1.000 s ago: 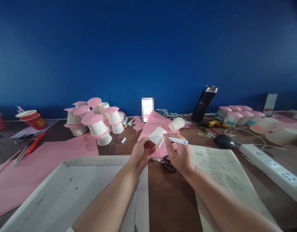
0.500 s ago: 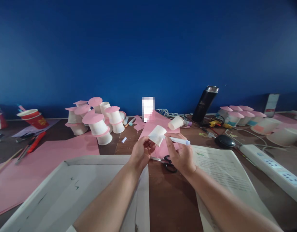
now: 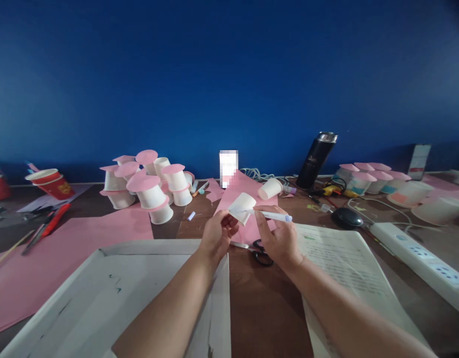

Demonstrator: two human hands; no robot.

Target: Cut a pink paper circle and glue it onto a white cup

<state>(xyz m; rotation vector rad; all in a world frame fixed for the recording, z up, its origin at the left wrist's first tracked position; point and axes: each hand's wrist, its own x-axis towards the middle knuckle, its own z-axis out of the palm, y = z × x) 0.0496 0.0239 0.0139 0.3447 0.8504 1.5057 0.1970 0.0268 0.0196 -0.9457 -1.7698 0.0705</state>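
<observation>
My left hand (image 3: 219,231) pinches the lower left edge of a small white paper cup (image 3: 242,205), which is tilted on its side. In my right hand (image 3: 280,241) is a white marker (image 3: 274,216) with a lavender end. Its tip points left at the cup; whether it touches cannot be made out. Below the hands lie scissors (image 3: 262,256) with black handles, partly hidden by my right hand. Pink paper (image 3: 229,196) spreads behind the cup, with another white paper cup (image 3: 270,189) lying on it. A lavender marker cap (image 3: 191,216) rests on the table to the left.
Stacked cups with pink paper discs (image 3: 143,184) stand back left, near a red cup (image 3: 52,185). A black bottle (image 3: 316,161), a mouse (image 3: 347,218) and a power strip (image 3: 419,261) are at right. A white tray-like sheet (image 3: 139,298) and printed paper (image 3: 341,268) lie in front.
The view has shifted very slightly, showing more of a second red cup at the far left. Both hands keep nearly the same hold on the cup and marker.
</observation>
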